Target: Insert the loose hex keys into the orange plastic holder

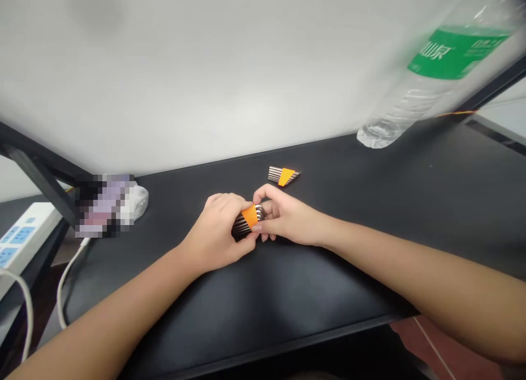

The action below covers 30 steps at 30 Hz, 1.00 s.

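A hex key set (249, 216), several metal keys in an orange holder, is between my two hands over the black table. My left hand (224, 226) is closed round its left side, thumb and fingers on opposite edges. With thumb and fingertips, my right hand (287, 216) grips the right end, where the bent ends of the keys show. Part of the set is hidden by my fingers. Just beyond my right hand, a second hex key set (286, 176) with an orange holder lies on the table, touched by neither hand.
A big clear bottle with a green label (456, 54) stands at the back right by the white wall. To the left are a blurred-out object (104, 205), a white cable (61, 292) and a white power strip (28, 232). A black table frame bar (45, 177) slants nearby.
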Tool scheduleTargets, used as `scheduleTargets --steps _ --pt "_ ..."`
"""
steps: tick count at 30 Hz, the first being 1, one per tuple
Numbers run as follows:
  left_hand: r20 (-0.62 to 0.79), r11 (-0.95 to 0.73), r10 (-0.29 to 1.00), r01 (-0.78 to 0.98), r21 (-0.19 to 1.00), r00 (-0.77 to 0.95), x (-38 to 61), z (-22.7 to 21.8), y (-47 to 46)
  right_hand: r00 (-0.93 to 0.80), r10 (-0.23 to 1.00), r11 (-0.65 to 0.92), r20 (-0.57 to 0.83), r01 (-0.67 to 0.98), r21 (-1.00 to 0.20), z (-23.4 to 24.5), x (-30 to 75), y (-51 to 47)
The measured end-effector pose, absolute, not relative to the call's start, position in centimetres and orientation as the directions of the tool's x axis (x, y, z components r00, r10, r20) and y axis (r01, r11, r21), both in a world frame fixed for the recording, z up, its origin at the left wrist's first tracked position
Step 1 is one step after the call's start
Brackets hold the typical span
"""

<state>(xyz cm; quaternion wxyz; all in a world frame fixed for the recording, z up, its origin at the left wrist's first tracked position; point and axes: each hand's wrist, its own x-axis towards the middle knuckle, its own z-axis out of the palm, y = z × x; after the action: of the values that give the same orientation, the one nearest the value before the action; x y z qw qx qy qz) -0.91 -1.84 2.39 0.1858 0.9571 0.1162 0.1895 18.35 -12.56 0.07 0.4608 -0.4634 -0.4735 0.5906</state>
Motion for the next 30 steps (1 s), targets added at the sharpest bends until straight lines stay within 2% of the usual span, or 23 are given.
scheduleTargets --steps 3,6,12,15,25,30 --pt "0.258 -0.902 0.3 0.185 0.391 0.919 -0.7 2.5 -1.9 -0.126 0.986 -0.122 -0.109 -0.098 -0.988 0.0 18.2 -12.4" --pt "0.212 -0.919 0.293 0.213 0.333 0.932 -0.6 2.4 -1.7 -0.119 0.985 -0.139 -0.127 -0.098 -0.985 -0.1 18.0 -12.3" --pt "0.274 -0.973 0.229 0.213 0.088 0.934 -0.6 2.2 -2.0 -0.036 0.99 -0.13 -0.136 0.134 -0.982 0.4 17.6 -12.6" --pt "0.282 -0.971 0.228 0.238 0.002 0.932 -0.6 2.3 -2.1 0.001 0.984 -0.175 -0.176 0.143 -0.974 0.5 17.6 -12.5" --pt "0.228 -0.96 0.253 0.274 -0.063 0.94 -0.9 2.5 -1.7 0.06 0.964 -0.263 -0.259 0.084 -0.961 0.4 18.5 -12.1" --pt "0.205 -0.962 0.251 0.266 -0.052 0.946 -1.0 2.6 -1.8 0.085 0.959 -0.283 -0.27 0.238 -0.929 0.8 18.6 -12.4"
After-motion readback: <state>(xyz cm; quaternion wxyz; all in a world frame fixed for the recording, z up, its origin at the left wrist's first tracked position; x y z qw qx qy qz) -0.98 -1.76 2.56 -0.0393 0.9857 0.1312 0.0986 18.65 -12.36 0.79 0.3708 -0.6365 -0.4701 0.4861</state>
